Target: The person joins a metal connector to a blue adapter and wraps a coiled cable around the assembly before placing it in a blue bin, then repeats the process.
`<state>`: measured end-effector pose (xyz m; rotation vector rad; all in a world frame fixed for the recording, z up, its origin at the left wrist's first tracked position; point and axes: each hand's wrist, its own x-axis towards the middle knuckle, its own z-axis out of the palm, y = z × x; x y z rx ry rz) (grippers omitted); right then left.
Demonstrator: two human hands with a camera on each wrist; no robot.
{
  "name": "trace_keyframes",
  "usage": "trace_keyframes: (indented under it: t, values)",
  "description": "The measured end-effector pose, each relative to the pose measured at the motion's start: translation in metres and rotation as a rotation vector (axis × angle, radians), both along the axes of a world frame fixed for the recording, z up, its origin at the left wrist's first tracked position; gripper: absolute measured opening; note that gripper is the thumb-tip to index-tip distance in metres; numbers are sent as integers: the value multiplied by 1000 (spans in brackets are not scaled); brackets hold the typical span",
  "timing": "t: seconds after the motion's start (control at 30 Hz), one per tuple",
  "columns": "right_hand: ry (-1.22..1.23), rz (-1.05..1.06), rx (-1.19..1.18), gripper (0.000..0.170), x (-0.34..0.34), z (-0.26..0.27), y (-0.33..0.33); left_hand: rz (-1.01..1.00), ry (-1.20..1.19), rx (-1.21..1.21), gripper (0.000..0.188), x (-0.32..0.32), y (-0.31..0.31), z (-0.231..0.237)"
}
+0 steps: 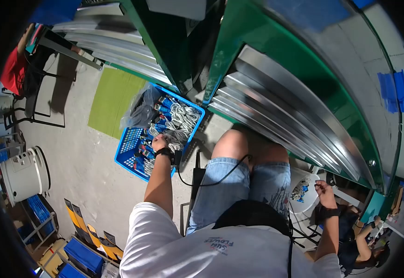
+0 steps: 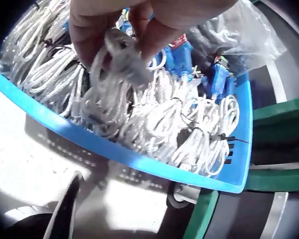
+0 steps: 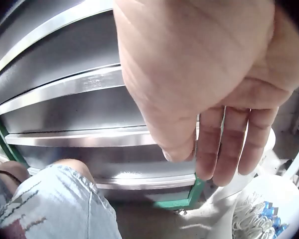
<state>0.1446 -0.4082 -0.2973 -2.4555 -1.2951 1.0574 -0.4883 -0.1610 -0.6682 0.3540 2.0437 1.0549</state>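
My left hand (image 1: pixel 159 142) is over a blue plastic basket (image 1: pixel 127 156) on the floor, at my left knee. In the left wrist view its fingers and thumb pinch a coiled grey-white cable (image 2: pixel 120 64), blurred and close to the camera. Bundles of pale cables (image 2: pixel 164 112) with blue connectors (image 2: pixel 220 78) fill the basket under it. On my other side, my right hand (image 1: pixel 325 193) hangs above a white bucket (image 1: pixel 311 198). Its fingers (image 3: pixel 226 149) extend downward, holding nothing visible. Cables with blue connectors (image 3: pixel 269 219) lie inside that bucket.
A grey plastic bag (image 1: pixel 141 109) slumps over the basket's far side, beside a green mat (image 1: pixel 114 99). Green-framed metal racks (image 1: pixel 276 111) rise in front of my knees. Another person (image 1: pixel 364 248) is at the lower right, and a white drum (image 1: pixel 23 178) stands at left.
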Motion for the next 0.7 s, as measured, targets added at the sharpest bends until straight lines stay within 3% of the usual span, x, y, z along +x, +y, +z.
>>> trace_keyframes:
  t: [0.03, 0.07, 0.13, 0.23, 0.4, 0.5, 0.57, 0.6, 0.63, 0.7]
  values:
    - [-15, 88, 7, 20, -14, 14, 20, 159, -174, 253, 8, 15, 12, 41]
    - [-21, 131, -59, 20, -27, 27, 38, 169, -197, 386, 10, 27, 24, 79]
    - [-6, 324, 12, 19, -62, 57, 75, 96, -177, 555, 16, 44, 38, 137]
    - [25, 528, 191, 18, -104, 90, 111, -40, -70, 725, 17, 84, 45, 259]
    - [88, 799, 836, 25, -150, 157, 141, -259, 8, 1165, 19, 167, 20, 438]
    - [138, 845, 1186, 38, -166, 205, 147, -521, -55, 1320, 18, 223, -10, 515]
    - [196, 795, 1278, 65, -165, 237, 148, -791, 38, 1452, 17, 259, -24, 552]
    - [216, 642, 1197, 81, -165, 251, 144, -924, 192, 1511, 16, 276, -25, 565]
    - [408, 577, 1308, 90, -164, 259, 146, -1118, 186, 1568, 12, 295, -28, 585]
    - [507, 502, 1287, 79, -146, 274, 149, -1361, 132, 1597, 14, 340, -33, 615]
